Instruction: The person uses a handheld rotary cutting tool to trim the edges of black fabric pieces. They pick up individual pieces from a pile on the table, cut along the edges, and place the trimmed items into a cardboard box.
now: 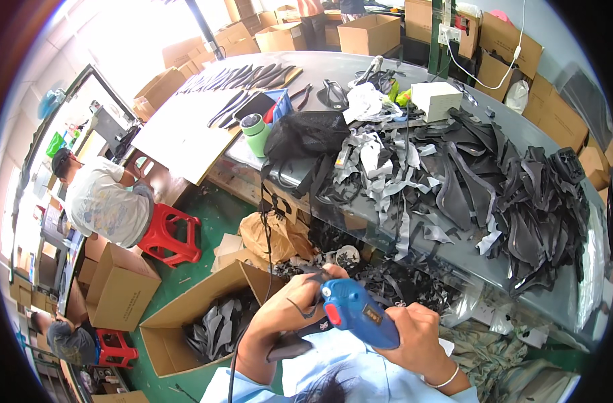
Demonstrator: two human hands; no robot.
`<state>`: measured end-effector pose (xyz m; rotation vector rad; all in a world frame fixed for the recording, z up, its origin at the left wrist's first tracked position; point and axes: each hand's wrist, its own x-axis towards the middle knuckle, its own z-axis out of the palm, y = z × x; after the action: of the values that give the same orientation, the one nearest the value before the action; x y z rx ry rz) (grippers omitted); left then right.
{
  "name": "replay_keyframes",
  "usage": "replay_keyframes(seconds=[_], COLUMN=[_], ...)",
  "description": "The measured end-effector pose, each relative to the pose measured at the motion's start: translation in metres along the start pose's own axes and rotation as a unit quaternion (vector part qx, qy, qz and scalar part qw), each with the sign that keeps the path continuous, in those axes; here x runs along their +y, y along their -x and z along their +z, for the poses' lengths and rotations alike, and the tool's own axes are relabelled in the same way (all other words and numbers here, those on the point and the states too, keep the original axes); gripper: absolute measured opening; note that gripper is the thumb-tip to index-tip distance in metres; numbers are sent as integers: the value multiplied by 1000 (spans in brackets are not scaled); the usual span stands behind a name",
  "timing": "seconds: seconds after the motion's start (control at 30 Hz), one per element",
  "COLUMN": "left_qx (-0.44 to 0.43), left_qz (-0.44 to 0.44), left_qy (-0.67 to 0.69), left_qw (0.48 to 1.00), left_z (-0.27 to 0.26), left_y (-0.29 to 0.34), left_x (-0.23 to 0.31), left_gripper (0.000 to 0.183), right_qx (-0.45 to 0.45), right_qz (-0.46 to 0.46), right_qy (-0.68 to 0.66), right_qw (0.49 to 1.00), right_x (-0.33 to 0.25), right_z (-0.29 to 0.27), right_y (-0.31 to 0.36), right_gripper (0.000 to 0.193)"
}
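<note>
My right hand (pixel 414 332) is wrapped round a blue handheld power tool (pixel 360 310) with a red button, held in front of my chest. Its working end points up and left, toward my left hand (pixel 294 302). That hand is closed on a dark grey, flexible piece (pixel 289 348), part of which hangs below the wrist. The fingers hide much of this piece, and the tool's tip is hard to make out. Beyond both hands, on the grey table, lies a heap of black saddle-shaped pieces (pixel 464 185), with pale grey scraps (pixel 380 164) among them.
An open cardboard box (pixel 162 339) of dark pieces stands at my left. A black cable (pixel 267 235) hangs beside my left arm. Dark offcuts cover the floor under the table. A green bottle (pixel 255 136) and black bag stand on the table. One person sits on a red stool (pixel 165 235).
</note>
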<state>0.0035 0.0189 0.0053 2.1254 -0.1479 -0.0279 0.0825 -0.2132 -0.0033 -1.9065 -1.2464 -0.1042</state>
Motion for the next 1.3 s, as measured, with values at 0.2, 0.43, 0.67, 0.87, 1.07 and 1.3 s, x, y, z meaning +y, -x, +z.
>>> replay_keyframes(seconds=[0.2, 0.43, 0.67, 0.87, 1.07, 1.3], left_qx=[-140, -8, 170, 360, 461, 499], left_qz=[-138, -53, 40, -4, 62, 80], left_qy=[291, 622, 531, 584, 542, 495], left_qw=[936, 781, 829, 728, 700, 707], left_z=[31, 93, 115, 84, 65, 66], left_y=[-17, -2, -28, -35, -30, -26], left_x=[28, -34, 15, 20, 10, 6], left_gripper=[56, 50, 77, 45, 43, 44], right_qx=[16, 109, 228, 161, 53, 33], right_qz=[171, 260, 272, 244, 142, 123], right_qy=[-168, -277, -302, -112, 44, 39], right_qw=[971, 919, 885, 950, 987, 991], right_x=[15, 33, 32, 28, 16, 8], right_z=[3, -12, 10, 4, 17, 19], right_y=[-10, -17, -19, -13, 14, 14], right_gripper=[50, 38, 36, 50, 56, 56])
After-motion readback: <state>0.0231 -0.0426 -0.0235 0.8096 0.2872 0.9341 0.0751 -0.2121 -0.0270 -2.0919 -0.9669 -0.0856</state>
